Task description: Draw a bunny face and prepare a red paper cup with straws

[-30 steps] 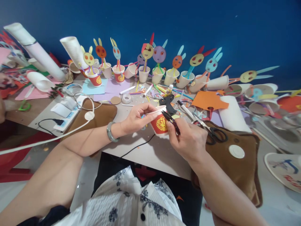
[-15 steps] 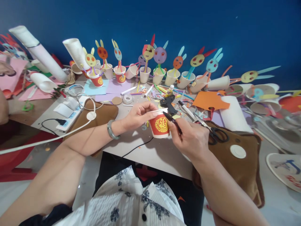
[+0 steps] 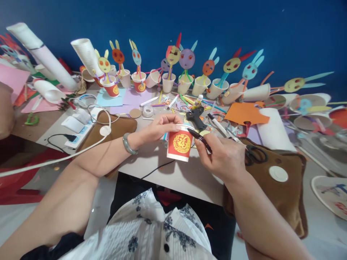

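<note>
My left hand [image 3: 159, 127] pinches the rim of a red paper cup [image 3: 180, 145] with a gold emblem and holds it upright over the table's near edge. My right hand [image 3: 221, 157] grips small black scissors [image 3: 200, 139], whose tips touch the cup's rim on its right side. A grey bangle [image 3: 127, 143] circles my left wrist.
A row of paper cups with paper rabbit faces [image 3: 187, 59] on sticks lines the blue wall. Straws, markers, tape [image 3: 148, 111] and orange paper [image 3: 245, 113] litter the table [image 3: 179, 177]. Brown pads [image 3: 282, 191] lie under both forearms. Larger scissors [image 3: 255, 153] lie to the right. Cup stacks [image 3: 86, 56] lean at left.
The cup has turned from tilted to more upright and dropped slightly toward me. The scissors stayed at its rim.
</note>
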{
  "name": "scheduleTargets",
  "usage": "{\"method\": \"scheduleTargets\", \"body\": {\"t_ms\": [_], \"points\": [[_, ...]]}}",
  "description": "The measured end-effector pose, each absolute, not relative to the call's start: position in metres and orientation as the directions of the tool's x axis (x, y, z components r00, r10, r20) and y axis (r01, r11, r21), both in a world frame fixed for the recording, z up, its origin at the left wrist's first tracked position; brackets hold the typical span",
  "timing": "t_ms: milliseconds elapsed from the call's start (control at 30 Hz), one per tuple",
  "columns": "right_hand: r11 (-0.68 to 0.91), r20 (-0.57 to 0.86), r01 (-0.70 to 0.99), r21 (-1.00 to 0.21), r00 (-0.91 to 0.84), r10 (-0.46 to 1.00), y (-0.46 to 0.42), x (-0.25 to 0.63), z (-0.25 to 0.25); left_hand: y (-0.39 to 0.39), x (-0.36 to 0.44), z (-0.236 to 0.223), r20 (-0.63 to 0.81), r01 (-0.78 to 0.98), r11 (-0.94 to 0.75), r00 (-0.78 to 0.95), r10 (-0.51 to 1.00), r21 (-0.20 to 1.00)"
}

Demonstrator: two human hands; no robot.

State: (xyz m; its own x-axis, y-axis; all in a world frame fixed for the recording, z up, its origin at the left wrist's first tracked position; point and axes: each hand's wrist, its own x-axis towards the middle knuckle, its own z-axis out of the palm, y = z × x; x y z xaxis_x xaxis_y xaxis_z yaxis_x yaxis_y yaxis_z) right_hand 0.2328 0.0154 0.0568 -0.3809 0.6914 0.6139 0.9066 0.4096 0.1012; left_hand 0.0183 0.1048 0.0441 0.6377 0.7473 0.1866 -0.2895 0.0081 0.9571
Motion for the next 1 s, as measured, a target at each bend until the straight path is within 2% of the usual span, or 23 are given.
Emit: {"method": "scheduleTargets", "body": {"t_ms": [200, 333, 633, 800, 1000], "points": [[0.372, 0.597, 0.922, 0.111, -0.361, 0.716, 0.014, 0.233, 0.056, 0.106, 0.020, 0.044, 0.225, -0.268, -0.071, 0.606, 0.763, 0.961], [0.366, 0.592, 0.928, 0.070, -0.333, 0.733, 0.014, 0.234, 0.054, 0.106, 0.019, 0.043, 0.258, -0.258, -0.122, 0.599, 0.758, 0.958], [0.446, 0.519, 0.895, 0.016, -0.389, 0.761, 0.014, 0.239, 0.061, 0.105, 0.015, 0.048, 0.152, -0.208, -0.008, 0.688, 0.710, 0.978], [0.478, 0.519, 0.877, 0.047, -0.430, 0.739, 0.014, 0.243, 0.062, 0.107, 0.014, 0.048, 0.142, -0.184, -0.016, 0.701, 0.699, 0.983], [0.496, 0.538, 0.866, 0.063, -0.448, 0.714, 0.013, 0.242, 0.062, 0.106, 0.014, 0.048, 0.107, -0.198, 0.062, 0.737, 0.668, 0.978]]}}
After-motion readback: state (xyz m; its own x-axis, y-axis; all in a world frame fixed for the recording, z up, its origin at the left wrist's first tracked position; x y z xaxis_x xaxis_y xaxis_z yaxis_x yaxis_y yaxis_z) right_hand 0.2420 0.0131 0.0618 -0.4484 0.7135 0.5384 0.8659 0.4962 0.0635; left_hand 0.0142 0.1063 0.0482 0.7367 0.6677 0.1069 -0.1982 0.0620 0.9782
